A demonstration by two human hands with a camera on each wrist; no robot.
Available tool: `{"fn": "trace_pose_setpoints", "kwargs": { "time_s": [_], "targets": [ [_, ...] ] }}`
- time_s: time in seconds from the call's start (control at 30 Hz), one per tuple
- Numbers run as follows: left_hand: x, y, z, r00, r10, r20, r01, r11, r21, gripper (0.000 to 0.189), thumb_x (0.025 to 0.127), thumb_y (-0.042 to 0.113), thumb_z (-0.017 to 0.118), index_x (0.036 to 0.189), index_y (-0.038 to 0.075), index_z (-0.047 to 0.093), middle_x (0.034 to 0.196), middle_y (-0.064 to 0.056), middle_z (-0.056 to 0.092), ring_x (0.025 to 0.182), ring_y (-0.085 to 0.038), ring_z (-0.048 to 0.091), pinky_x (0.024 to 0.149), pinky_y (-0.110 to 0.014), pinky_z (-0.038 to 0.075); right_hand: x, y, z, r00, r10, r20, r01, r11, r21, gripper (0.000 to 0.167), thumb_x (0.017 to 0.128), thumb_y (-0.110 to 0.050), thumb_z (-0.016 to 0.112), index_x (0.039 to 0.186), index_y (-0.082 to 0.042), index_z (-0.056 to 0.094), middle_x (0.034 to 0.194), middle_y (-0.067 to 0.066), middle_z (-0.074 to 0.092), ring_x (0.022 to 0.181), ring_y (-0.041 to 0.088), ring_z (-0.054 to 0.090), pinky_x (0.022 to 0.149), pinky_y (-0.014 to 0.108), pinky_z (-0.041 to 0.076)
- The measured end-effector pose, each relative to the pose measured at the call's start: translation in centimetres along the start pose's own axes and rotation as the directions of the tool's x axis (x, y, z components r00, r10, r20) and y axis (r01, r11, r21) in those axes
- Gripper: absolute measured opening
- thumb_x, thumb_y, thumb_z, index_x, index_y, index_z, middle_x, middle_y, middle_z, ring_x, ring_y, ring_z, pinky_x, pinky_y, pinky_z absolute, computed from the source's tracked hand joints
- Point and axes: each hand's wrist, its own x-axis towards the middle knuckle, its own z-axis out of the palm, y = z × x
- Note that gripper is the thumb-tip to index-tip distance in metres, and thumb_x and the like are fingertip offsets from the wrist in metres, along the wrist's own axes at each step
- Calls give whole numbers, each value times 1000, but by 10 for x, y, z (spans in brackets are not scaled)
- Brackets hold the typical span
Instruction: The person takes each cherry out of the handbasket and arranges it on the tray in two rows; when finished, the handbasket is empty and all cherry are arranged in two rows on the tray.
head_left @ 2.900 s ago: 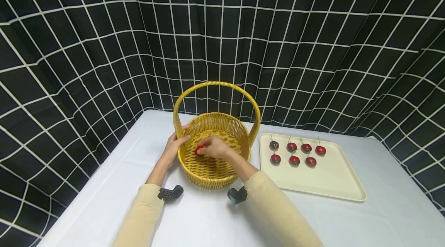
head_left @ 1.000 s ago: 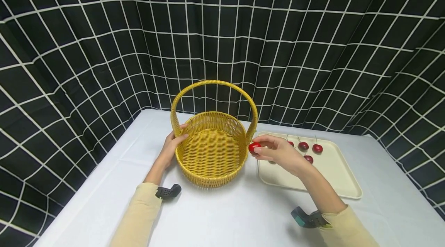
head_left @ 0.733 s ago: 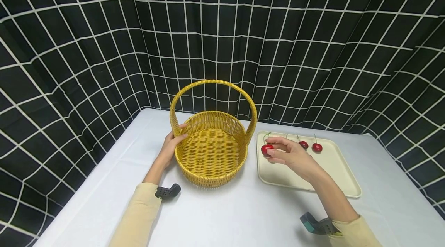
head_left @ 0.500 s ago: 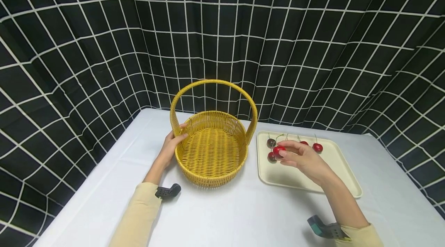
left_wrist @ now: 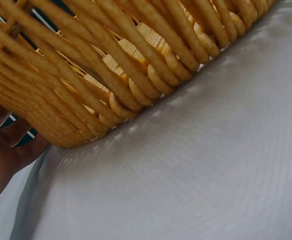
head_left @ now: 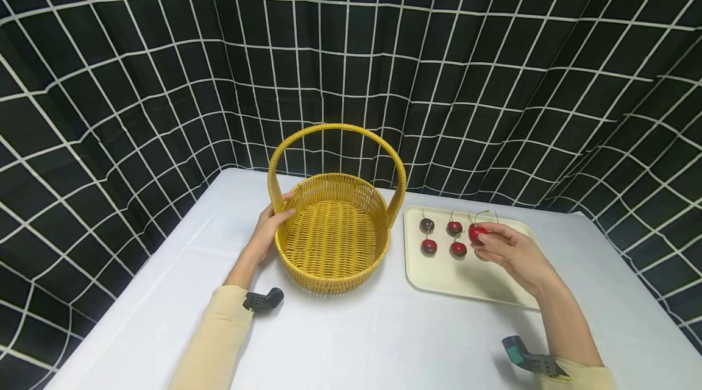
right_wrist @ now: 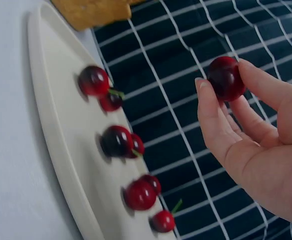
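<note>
My right hand (head_left: 515,256) pinches a bright red cherry (head_left: 476,233) with a green stem between thumb and fingertips, raised above the back part of the cream tray (head_left: 460,286). Close up in the right wrist view, the cherry (right_wrist: 225,78) looks glossy and dark red. Several darker cherries (head_left: 429,247) lie on the tray in two rows; the right hand partly hides some. A yellow wicker basket (head_left: 331,285) with a tall arched handle stands left of the tray. My left hand (head_left: 265,228) grips its left side, thumb over the rim and other fingers against the outer wall.
A white cloth (head_left: 351,341) covers the table. Dark curtains (head_left: 351,61) with a white grid rise behind and at both sides. The basket's handle arches above its opening.
Carrying the red cherry, my right hand has come out of the basket and moved right across the tray. The left hand has stayed on the basket.
</note>
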Motion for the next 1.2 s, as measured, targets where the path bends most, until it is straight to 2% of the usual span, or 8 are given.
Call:
{"fn": "trace_pose_setpoints", "kwargs": {
  "time_s": [0.3,0.53,0.73,0.83,0.9,0.97,1.1,1.2],
  "targets": [
    [0,1,-1,1000,4,-9,-4,1000,18,49,96,18,53,143,12,42,149,-9,35,136,-24,30,112,-41,17,-4,7,-27,994,35,-107,-32,999,31,21,94,-12,60,114,-16,52,101,-8,62,91,10,65,80,22,52],
    [-2,2,1,1000,14,0,-14,1000,18,49,96,18,52,143,11,41,150,-10,34,136,-25,29,112,-42,17,-4,15,-38,988,60,-145,-42,992,122,15,94,-10,60,101,-23,63,97,-8,66,88,9,66,81,25,52],
    [-2,2,2,1000,7,-10,-6,1000,12,48,96,18,52,142,11,42,150,-8,35,136,-23,29,112,-40,17,-4,25,-48,977,88,-193,-58,986,159,13,93,-10,62,97,-22,63,92,-5,67,83,10,67,78,26,53],
    [-2,2,2,1000,4,-15,-4,1000,11,48,96,18,52,142,11,42,150,-8,34,136,-23,29,112,-40,18,-3,30,-52,966,127,-226,-90,982,167,11,93,-9,62,100,-17,60,89,-5,68,81,10,68,77,26,53],
    [-2,2,2,1000,5,-17,-5,1000,12,48,95,18,52,142,11,43,150,-7,34,136,-23,29,112,-40,18,-3,34,-54,952,166,-257,-134,981,140,15,93,-10,62,107,-11,57,87,-7,67,80,9,67,77,25,54],
    [-2,1,2,1000,6,-18,-6,1000,14,48,95,18,52,141,12,43,150,-7,34,136,-23,29,111,-40,18,-3,37,-55,934,207,-290,-187,978,94,30,93,-12,62,120,-1,52,85,-9,65,79,7,66,77,24,53],
    [-1,1,3,1000,5,-17,-5,1000,13,47,95,17,52,141,11,43,150,-8,34,136,-23,28,112,-40,18,-2,44,-56,878,287,-383,-308,951,7,61,93,-17,63,137,12,33,83,-8,61,75,4,63,75,24,54],
    [-1,1,3,1000,5,-11,-5,1000,13,48,96,17,52,142,9,41,151,-9,33,137,-24,27,112,-41,17,-1,50,-56,833,309,-459,-386,919,-82,63,94,-19,62,139,12,32,89,1,61,70,3,61,70,21,54]
  ]
}}
